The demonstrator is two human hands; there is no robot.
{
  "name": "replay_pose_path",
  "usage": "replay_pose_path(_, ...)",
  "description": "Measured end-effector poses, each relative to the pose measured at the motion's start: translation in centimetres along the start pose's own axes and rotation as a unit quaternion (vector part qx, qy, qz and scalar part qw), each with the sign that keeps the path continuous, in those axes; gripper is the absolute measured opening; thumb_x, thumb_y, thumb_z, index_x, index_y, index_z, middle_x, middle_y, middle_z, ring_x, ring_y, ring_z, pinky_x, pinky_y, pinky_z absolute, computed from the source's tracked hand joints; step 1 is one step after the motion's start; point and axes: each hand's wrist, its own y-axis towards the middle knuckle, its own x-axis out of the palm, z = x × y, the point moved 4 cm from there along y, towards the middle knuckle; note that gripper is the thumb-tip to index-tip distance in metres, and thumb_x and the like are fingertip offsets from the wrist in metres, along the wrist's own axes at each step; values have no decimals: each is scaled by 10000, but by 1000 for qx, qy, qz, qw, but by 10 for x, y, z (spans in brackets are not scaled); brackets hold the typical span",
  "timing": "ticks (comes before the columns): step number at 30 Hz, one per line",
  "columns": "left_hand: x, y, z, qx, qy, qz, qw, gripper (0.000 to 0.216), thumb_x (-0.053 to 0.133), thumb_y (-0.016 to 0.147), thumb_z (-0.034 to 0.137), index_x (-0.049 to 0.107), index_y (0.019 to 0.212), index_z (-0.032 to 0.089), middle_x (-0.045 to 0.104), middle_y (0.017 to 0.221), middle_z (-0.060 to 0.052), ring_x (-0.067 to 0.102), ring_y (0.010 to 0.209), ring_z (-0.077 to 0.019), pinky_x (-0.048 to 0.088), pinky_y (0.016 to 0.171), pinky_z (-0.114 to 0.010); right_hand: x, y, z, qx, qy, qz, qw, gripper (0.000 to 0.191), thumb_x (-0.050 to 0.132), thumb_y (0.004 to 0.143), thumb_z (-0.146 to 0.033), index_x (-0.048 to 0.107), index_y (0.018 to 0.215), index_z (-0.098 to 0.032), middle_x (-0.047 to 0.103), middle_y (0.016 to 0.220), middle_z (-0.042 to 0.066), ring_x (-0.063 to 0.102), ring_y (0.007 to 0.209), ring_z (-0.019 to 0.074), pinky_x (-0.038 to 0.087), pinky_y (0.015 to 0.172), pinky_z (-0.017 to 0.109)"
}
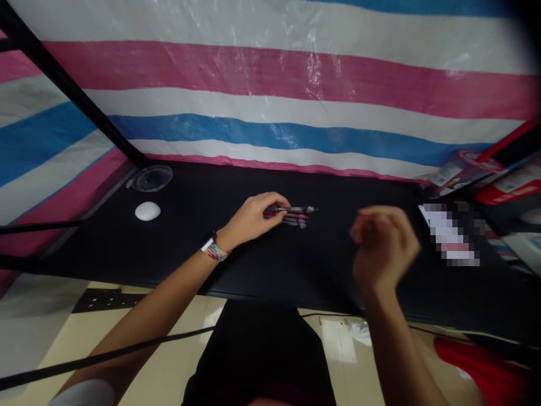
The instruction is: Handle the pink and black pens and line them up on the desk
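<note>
Over the middle of the black table, my left hand (258,214) pinches a dark pen (298,209) between thumb and fingers. Right below it lie a red pen (301,216) and another dark, clear-barrelled pen (296,222), side by side and pointing right. My left wrist carries a watch and a woven band. To the right, my right hand (384,245) is raised above the table, slightly blurred, its fingers curled together. A small dark tip shows at its fingertips, but what it belongs to is hidden.
At the table's (190,192) left stand a white rounded object (147,211) and a clear round lid-like piece (152,178). On the right are a clear plastic tub (459,172), a blurred-out paper (448,237) and red-white packaging (515,186). Striped sheeting hangs behind.
</note>
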Motion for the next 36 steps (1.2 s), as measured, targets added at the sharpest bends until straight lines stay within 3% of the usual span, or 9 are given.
replay_pose_path(2,-1,17,-4,12,-14,14,1000,152,677,1021,182,754,1138,241,824,1143,-40,781,1044,-195,607,976,-348,17,16,24,52,13,-14,998,245,634,1045,-441,738,983,-228,639,762,-10,504,545,103,376,468,222)
replay_pose_path(6,5,44,-23,40,-21,33,998,146,692,1032,207,780,1146,236,836,1173,-54,785,1107,-214,605,1042,-387,67,50,70,159,15,-147,976,286,679,998,-494,760,1055,-225,695,770,2,535,525,103,382,435,220)
replay_pose_path(11,12,47,-58,24,-28,77,996,129,735,1018,254,806,1125,237,837,1140,-60,783,1048,-206,612,971,-367,102,73,97,146,67,-208,965,237,747,942,-437,752,875,-210,616,652,-30,521,482,86,388,426,226)
replay_pose_path(15,6,39,-84,-45,-44,131,989,145,796,963,293,817,1092,229,839,1088,-67,774,952,-202,618,874,-350,108,77,113,180,128,-195,956,317,850,861,-505,733,860,-211,605,628,-47,490,442,78,365,399,228)
replay_pose_path(19,4,36,-98,-79,-70,133,985,178,802,950,303,831,1112,238,851,1123,-77,785,990,-216,630,914,-374,106,75,123,225,164,-191,941,381,928,798,-525,704,855,-222,612,653,-49,504,478,78,402,433,228)
replay_pose_path(24,4,34,-104,-94,-82,135,983,197,784,961,288,844,1143,243,855,1178,-87,794,1049,-231,637,978,-414,100,75,129,257,195,-174,931,300,843,889,-489,737,881,-208,626,678,-19,552,532,103,466,489,254)
replay_pose_path(29,4,34,-106,-95,-96,136,981,187,776,969,286,848,1133,235,853,1192,-90,786,1075,-234,626,989,-402,98,75,130,245,213,-187,927,219,873,871,-374,788,920,-178,683,729,14,604,580,120,549,545,281)
replay_pose_path(36,3,35,-108,-99,-74,128,984,155,727,1006,356,805,1032,225,818,972,-50,736,910,-198,595,840,-327,98,73,129,262,194,-181,928,230,936,827,-338,804,877,-157,718,736,32,637,611,125,612,596,290)
